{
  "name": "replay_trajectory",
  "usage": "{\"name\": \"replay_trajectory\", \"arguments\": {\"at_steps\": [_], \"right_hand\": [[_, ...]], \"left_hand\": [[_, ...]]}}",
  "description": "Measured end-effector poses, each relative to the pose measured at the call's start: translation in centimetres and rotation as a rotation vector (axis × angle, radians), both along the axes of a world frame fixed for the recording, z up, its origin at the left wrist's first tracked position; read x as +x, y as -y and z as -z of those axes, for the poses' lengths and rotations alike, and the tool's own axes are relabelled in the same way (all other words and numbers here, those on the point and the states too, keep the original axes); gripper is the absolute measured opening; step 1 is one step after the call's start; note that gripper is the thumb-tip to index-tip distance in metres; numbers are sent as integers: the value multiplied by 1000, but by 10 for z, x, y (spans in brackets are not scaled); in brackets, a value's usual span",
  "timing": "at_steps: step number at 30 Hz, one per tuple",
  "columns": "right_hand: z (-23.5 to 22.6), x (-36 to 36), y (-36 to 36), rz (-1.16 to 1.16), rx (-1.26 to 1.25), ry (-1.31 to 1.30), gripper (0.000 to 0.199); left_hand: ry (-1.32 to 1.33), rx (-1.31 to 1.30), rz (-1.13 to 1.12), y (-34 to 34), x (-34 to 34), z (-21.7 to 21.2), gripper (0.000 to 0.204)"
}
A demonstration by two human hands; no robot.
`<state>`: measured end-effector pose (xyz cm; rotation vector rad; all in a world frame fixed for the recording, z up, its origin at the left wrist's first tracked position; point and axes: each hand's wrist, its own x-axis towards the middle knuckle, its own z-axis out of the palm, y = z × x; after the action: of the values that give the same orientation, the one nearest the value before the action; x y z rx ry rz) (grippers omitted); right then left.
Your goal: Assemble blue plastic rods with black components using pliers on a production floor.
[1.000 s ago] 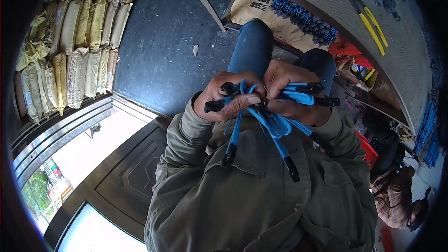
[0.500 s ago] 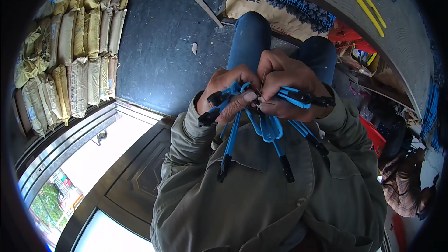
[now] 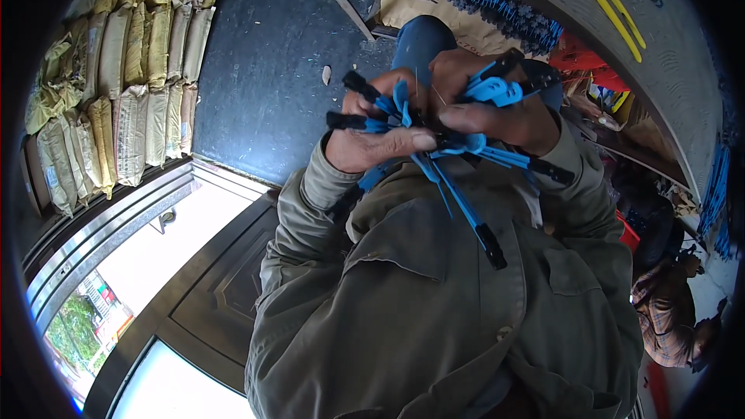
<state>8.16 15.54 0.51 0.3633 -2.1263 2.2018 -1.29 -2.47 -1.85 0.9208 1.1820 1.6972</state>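
Both hands meet in front of my chest around a cluster of thin blue plastic arms with black tips (image 3: pixel 463 206), which fan out on all sides. Its joined middle is mostly hidden by my fingers. My left hand (image 3: pixel 369 147) grips the left side, thumb pressed on the cluster's middle, with black tips poking past its back. My right hand (image 3: pixel 504 122) is closed, its thumb at the middle; more blue arms stick out over and below it. A fine wire (image 3: pixel 439 95) rises between the hands.
Stacked brown sacks (image 3: pixel 147 46) stand at the far left, beside a dark floor (image 3: pixel 272 85). A panelled door (image 3: pixel 225 287) is at lower left. Right: a bench (image 3: pixel 671 70) with yellow-handled pliers (image 3: pixel 617 22). Similar blue-and-black pieces (image 3: pixel 508 15) lie on a paper sack (image 3: pixel 403 12).
The cluster has turned in my hands, so its arms point differently. My hands have shifted slightly apart, and the right thumb now lies across the middle.
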Motion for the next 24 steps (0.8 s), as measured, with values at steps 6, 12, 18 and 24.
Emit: {"name": "replay_trajectory", "arguments": {"at_steps": [6,12,18,24], "right_hand": [[-5,-5,4,-18,66,33,11],[-9,3,3,29,103,31,15],[-9,0,6,15,234,-172,22],[-15,2,9,6,266,-197,21]], "left_hand": [[12,28,-85,-3,-3,-2,23],[55,-22,-73,-4,1,-10,26],[81,-62,-39,4,4,-9,27],[58,-25,2,6,2,-9,26]]}}
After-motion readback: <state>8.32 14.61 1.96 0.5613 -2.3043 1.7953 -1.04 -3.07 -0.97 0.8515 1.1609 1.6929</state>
